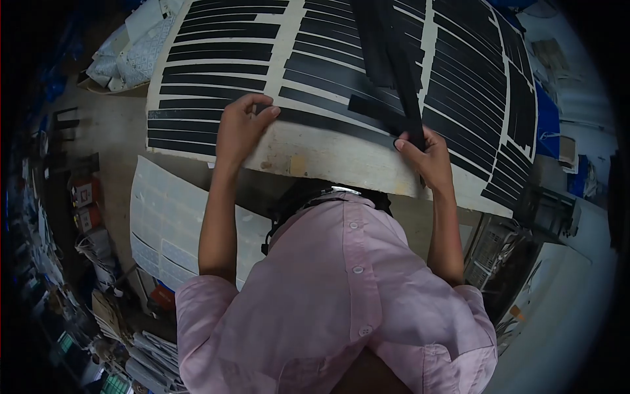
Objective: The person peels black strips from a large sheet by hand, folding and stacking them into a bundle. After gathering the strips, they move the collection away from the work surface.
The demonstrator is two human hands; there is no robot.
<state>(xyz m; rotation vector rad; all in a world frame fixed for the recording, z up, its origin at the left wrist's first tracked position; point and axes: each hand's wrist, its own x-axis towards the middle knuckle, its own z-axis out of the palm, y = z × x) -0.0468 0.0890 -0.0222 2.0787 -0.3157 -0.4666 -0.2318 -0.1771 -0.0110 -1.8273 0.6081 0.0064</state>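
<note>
A pale board [367,157] in front of me carries rows of long, thin black strips. My left hand [239,131] is at its near edge, thumb and forefinger closed at the left end of a black strip [328,125] that lies along the nearest row. At that strip's right end my right hand [428,161] is closed on a bundle of long black strips [401,72], which reaches away over the board. One shorter black piece [374,110] sticks out leftward from the bundle. The fingers under my right palm are partly hidden.
Below the board on the left is a pale sheet [174,226] with a grid pattern. A wrapped bundle [134,56] lies at the back left. A grey crate [492,253] stands at the right, and stacked flat material [154,361] is at the lower left.
</note>
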